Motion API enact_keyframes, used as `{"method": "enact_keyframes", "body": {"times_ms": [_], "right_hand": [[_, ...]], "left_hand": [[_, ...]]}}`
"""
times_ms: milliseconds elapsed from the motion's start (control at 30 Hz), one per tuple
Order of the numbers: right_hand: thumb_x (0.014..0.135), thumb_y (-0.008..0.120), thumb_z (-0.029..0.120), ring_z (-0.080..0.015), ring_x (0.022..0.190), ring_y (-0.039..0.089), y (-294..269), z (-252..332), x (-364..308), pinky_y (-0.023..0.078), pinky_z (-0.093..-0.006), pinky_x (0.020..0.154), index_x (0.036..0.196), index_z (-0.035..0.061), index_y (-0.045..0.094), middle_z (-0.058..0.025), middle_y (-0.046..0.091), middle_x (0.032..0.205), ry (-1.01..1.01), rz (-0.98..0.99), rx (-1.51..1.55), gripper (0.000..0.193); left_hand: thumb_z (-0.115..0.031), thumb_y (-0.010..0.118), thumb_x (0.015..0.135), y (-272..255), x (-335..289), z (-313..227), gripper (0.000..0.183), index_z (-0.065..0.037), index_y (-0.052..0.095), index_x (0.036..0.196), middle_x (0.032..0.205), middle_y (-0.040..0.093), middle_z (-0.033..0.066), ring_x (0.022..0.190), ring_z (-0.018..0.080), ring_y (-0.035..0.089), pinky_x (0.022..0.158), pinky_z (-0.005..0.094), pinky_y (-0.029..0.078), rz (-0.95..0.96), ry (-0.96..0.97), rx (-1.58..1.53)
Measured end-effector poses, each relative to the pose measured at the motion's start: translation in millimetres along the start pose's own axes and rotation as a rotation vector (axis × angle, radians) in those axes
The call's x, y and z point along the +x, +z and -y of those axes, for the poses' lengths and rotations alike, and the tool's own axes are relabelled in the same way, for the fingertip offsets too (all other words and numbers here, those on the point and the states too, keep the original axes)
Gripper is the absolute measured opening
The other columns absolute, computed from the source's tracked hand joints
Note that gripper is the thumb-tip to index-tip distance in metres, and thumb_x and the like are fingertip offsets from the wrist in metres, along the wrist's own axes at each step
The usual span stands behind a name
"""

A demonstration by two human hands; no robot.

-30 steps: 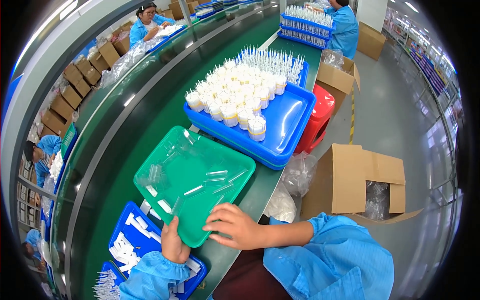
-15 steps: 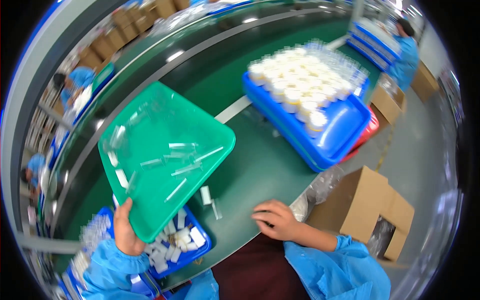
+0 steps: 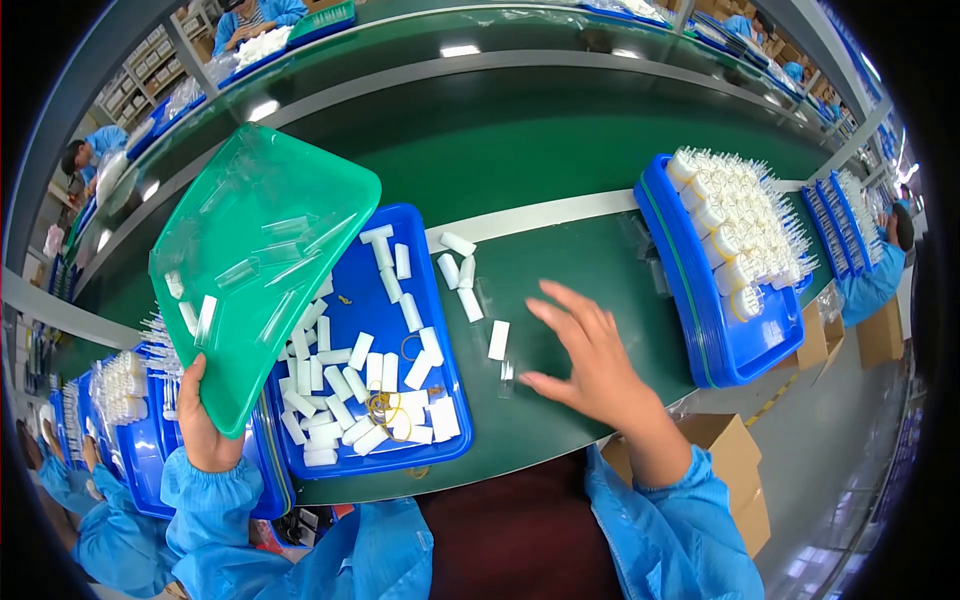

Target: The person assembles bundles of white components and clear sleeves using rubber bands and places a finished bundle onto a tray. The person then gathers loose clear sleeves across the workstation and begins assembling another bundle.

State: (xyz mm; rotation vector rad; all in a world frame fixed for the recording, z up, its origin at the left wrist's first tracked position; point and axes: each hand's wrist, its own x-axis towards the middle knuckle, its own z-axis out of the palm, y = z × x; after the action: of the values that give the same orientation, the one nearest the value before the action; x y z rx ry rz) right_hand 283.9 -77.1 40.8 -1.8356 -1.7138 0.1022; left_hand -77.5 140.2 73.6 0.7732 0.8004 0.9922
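My left hand (image 3: 207, 430) grips the near edge of a green tray (image 3: 310, 175), holding it tilted above the left of the table. Clear plastic tubes (image 3: 285, 228) and a few short white cylinders (image 3: 205, 320) lie in it. Partly under it, a blue tray (image 3: 448, 345) holds many white cylinders (image 3: 345, 385) and some yellowish rubber bands (image 3: 392, 410). My right hand (image 3: 590, 365) hovers open over the green tabletop, thumb and fingers apart, holding nothing. Left of its fingers are a loose white cylinder (image 3: 498, 340) and a clear tube (image 3: 507, 378); several more cylinders (image 3: 470, 304) lie beside the blue tray.
A stack of blue trays (image 3: 680, 290) stands at the right, its top one filled with white-capped pieces (image 3: 725, 235). Below the table's right edge sits an open cardboard box (image 3: 735, 450). More filled trays (image 3: 115, 390) are at the left, with co-workers around.
My view has turned left. The green tray has shifted aside, baring more of the blue tray beneath. My right hand has risen from the table's near edge and spread its fingers.
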Motion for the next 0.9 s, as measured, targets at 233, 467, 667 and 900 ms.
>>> {"method": "enact_keyframes", "body": {"times_ms": [233, 467, 667, 900], "right_hand": [[0.072, 0.075, 0.028, -0.035, 0.123, 0.043, 45, -5, 91, 0.031, -0.0485, 0.098, 0.137, 0.0123, 0.038, -0.0206, 0.036, 0.141, 0.001, 0.169, -0.112, 0.076], [0.075, 0.067, 0.019, -0.0309, 0.105, 0.054, 100, -16, 121, 0.043, -0.0432, 0.09, 0.135, 0.0122, 0.041, -0.0142, 0.053, 0.116, 0.066, 0.235, -0.388, 0.066], [0.071, 0.061, 0.008, -0.0337, 0.087, 0.06, 111, -21, 126, 0.051, -0.0419, 0.075, 0.119, 0.0101, 0.051, -0.0143, 0.053, 0.102, 0.06, 0.143, -0.322, 0.048], [0.068, 0.065, 0.008, -0.035, 0.088, 0.061, 101, -24, 131, 0.05, -0.0425, 0.078, 0.113, 0.0114, 0.055, -0.0157, 0.057, 0.101, 0.183, 0.198, -0.215, 0.046]], "left_hand": [[-0.018, 0.053, 0.093, -18, -3, 6, 0.039, -0.001, 0.047, 0.127, 0.121, 0.058, 0.0148, 0.104, 0.0269, 0.061, 0.09, 0.0371, 0.051, -0.083, -0.01, -0.109], [-0.021, 0.05, 0.093, -19, -14, 7, 0.039, -0.001, 0.046, 0.126, 0.118, 0.059, 0.0166, 0.101, 0.0279, 0.063, 0.085, 0.0397, 0.054, -0.071, -0.044, -0.158], [-0.024, 0.05, 0.093, -29, -13, 10, 0.044, 0.0, 0.044, 0.129, 0.119, 0.058, 0.0185, 0.102, 0.0283, 0.063, 0.085, 0.0401, 0.055, -0.079, -0.036, -0.082], [-0.025, 0.05, 0.092, -38, -14, 12, 0.042, 0.0, 0.047, 0.126, 0.117, 0.059, 0.0184, 0.1, 0.0276, 0.063, 0.084, 0.0388, 0.055, -0.125, -0.045, -0.087]]}}
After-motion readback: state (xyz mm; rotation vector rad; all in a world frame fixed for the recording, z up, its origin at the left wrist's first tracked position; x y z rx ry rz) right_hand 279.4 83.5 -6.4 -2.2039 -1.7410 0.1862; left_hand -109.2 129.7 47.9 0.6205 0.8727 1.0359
